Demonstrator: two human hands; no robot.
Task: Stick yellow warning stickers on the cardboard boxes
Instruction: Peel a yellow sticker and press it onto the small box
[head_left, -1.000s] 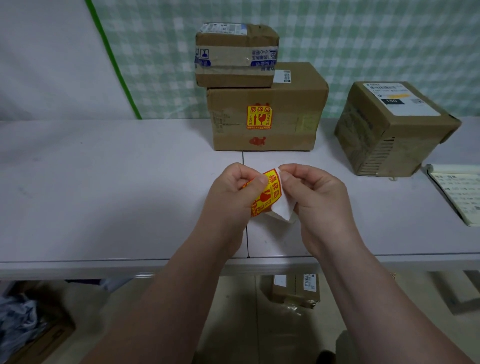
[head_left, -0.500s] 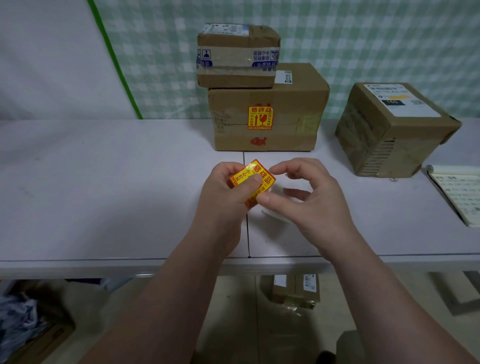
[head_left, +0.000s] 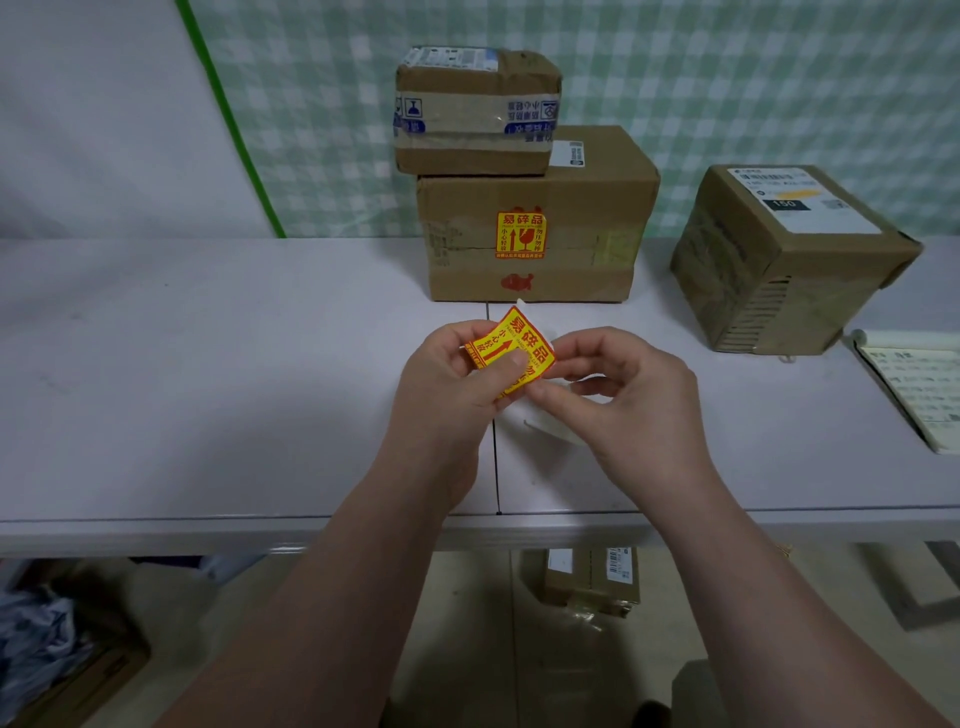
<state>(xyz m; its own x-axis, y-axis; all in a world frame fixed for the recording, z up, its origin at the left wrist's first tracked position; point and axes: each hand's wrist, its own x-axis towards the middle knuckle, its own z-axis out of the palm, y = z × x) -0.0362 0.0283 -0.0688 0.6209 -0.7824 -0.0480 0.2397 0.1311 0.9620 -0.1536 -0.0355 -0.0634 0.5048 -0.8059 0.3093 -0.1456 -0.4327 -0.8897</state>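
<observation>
A yellow warning sticker (head_left: 511, 344) with red print is held above the white table (head_left: 208, 389). My left hand (head_left: 457, 384) pinches it with the thumb on its face. My right hand (head_left: 623, 395) pinches its lower right edge with thumb and fingertips. A white backing paper (head_left: 545, 426) lies on the table under my right hand. Behind stands a large cardboard box (head_left: 535, 234) that bears a stuck yellow sticker (head_left: 521, 235). A smaller taped box (head_left: 475, 111) sits on top of it. A third cardboard box (head_left: 779, 270) stands to the right.
An open notebook (head_left: 919, 389) lies at the table's right edge. A checked curtain hangs behind the boxes. Under the table a small box (head_left: 589, 579) rests on the floor, with a bag and a carton at the lower left (head_left: 47, 649).
The sticker came off its white backing, which now lies on the table. Both hands turned the sticker face up and raised it a little.
</observation>
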